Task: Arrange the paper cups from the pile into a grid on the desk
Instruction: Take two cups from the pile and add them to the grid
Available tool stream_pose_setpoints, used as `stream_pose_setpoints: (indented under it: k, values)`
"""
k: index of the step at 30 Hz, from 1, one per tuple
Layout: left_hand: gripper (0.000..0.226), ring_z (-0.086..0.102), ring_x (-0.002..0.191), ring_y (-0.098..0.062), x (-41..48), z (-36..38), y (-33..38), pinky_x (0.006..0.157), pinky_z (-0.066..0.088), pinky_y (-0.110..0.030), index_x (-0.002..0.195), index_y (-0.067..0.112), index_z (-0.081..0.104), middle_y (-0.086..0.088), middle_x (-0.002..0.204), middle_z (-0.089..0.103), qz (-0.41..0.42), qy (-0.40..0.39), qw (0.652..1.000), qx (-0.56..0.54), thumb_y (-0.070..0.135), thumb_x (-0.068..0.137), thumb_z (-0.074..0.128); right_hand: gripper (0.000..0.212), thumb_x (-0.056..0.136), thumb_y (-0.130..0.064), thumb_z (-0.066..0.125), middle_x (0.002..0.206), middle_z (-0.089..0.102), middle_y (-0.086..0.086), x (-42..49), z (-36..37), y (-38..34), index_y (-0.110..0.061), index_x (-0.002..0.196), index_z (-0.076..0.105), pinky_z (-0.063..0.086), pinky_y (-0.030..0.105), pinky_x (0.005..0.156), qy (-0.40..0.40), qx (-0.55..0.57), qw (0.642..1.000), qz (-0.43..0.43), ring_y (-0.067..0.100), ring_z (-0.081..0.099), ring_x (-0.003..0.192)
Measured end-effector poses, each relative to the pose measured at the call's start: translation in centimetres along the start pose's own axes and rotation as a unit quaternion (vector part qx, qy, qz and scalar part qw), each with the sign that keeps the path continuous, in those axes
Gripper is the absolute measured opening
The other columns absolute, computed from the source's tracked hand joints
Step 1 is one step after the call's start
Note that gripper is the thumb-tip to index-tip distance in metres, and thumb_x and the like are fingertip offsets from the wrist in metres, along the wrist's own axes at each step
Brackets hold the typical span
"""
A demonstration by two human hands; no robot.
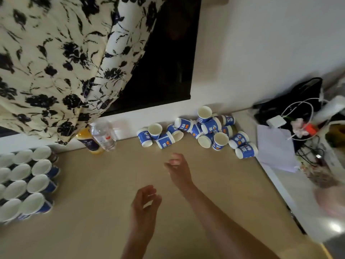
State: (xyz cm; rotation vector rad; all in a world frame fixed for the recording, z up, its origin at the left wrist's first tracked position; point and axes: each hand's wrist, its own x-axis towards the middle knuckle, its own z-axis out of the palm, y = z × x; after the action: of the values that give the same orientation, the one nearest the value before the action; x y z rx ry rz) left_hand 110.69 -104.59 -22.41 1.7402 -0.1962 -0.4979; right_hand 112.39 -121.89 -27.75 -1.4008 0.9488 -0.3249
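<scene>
Blue-white cups (205, 128); black-flowered cream curtain (56, 62)

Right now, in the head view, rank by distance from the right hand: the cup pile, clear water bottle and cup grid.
1. Pile of paper cups, just beyond the right hand.
2. Clear water bottle, back left.
3. Grid of cups, far left edge.

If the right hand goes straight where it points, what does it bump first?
Likely the tipped blue-and-white paper cups at the pile's left end; the right hand has only beige desk before it, though depth is unclear.
</scene>
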Motion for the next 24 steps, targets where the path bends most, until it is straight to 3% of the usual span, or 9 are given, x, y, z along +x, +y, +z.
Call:
stream_pose_setpoints:
  k: [3, 6, 9, 13, 16, 19, 24]
  values:
    - [0.027, 0.070, 0.092, -0.010, 0.0, 0.3, 0.0, 0.070, 0.053, -0.015, 0.105, 0.021, 0.065, -0.003, 0.104, 0.072, -0.018, 0.041, 0.999, -0.003, 0.003, 0.087, 0.074, 0.045, 0.083, -0.016, 0.074, 0.092, 0.062, -0.001, 4.9, 1.7, -2.7, -0.018, 0.123, 0.053, 0.050, 0.034, 0.083, -0.062, -0.110, 0.991, -0.039, 0.018, 0.062, 0.088]
    - [0.029, 0.071, 0.090, -0.006, -0.2, 0.1, -0.2, 0.070, 0.054, -0.018, 0.106, 0.020, 0.066, 0.000, 0.099, 0.074, -0.036, 0.077, 0.996, 0.000, 0.020, 0.080, 0.078, 0.057, 0.087, -0.025, 0.068, 0.104, 0.060, -0.001, 9.6, 3.9, -4.4, -0.020, 0.138, 0.045, 0.049, 0.037, 0.091, -0.117, -0.212, 0.968, -0.063, 0.019, 0.059, 0.098]
    - [0.031, 0.071, 0.091, -0.008, -0.1, -0.5, -0.5, 0.069, 0.055, -0.019, 0.105, 0.019, 0.066, 0.007, 0.097, 0.075, -0.051, 0.097, 0.994, 0.007, 0.023, 0.076, 0.075, 0.068, 0.087, -0.032, 0.067, 0.123, 0.060, 0.000, 13.6, 5.9, -4.1, -0.024, 0.147, 0.037, 0.048, 0.037, 0.098, -0.126, -0.247, 0.960, -0.028, 0.022, 0.059, 0.115]
    - [0.033, 0.071, 0.090, -0.007, 0.2, -1.5, -1.1, 0.070, 0.055, -0.019, 0.105, 0.019, 0.067, 0.009, 0.098, 0.075, -0.061, 0.102, 0.992, 0.033, 0.024, 0.072, 0.074, 0.071, 0.090, -0.024, 0.065, 0.140, 0.053, 0.008, 17.1, 7.1, -2.8, -0.020, 0.153, 0.033, 0.044, 0.035, 0.101, -0.115, -0.263, 0.958, 0.008, 0.028, 0.055, 0.127]
    - [0.032, 0.071, 0.091, -0.006, 0.9, -2.4, -1.4, 0.070, 0.054, -0.016, 0.105, 0.019, 0.067, 0.010, 0.099, 0.075, -0.065, 0.101, 0.992, 0.047, 0.023, 0.074, 0.074, 0.058, 0.089, -0.023, 0.066, 0.132, 0.061, 0.010, 18.5, 7.6, -1.8, -0.014, 0.144, 0.048, 0.047, 0.035, 0.095, -0.080, -0.289, 0.954, -0.003, 0.029, 0.059, 0.121]
    - [0.030, 0.070, 0.092, -0.007, 1.9, -3.0, -1.7, 0.071, 0.054, -0.015, 0.104, 0.020, 0.066, 0.008, 0.097, 0.075, -0.068, 0.087, 0.991, 0.070, 0.001, 0.084, 0.076, 0.038, 0.087, -0.020, 0.065, 0.115, 0.069, 0.011, 18.6, 7.5, -1.5, -0.010, 0.124, 0.062, 0.048, 0.032, 0.082, -0.040, -0.322, 0.945, -0.035, 0.030, 0.065, 0.108]
    - [0.030, 0.069, 0.098, -0.007, 3.2, -3.1, -1.4, 0.074, 0.054, -0.018, 0.106, 0.024, 0.065, 0.005, 0.103, 0.073, -0.060, 0.070, 0.992, 0.089, 0.003, 0.086, 0.073, 0.021, 0.090, -0.016, 0.063, 0.103, 0.073, 0.007, 15.3, 5.3, -3.0, -0.011, 0.109, 0.070, 0.055, 0.039, 0.085, 0.016, -0.279, 0.951, -0.134, 0.025, 0.069, 0.095]
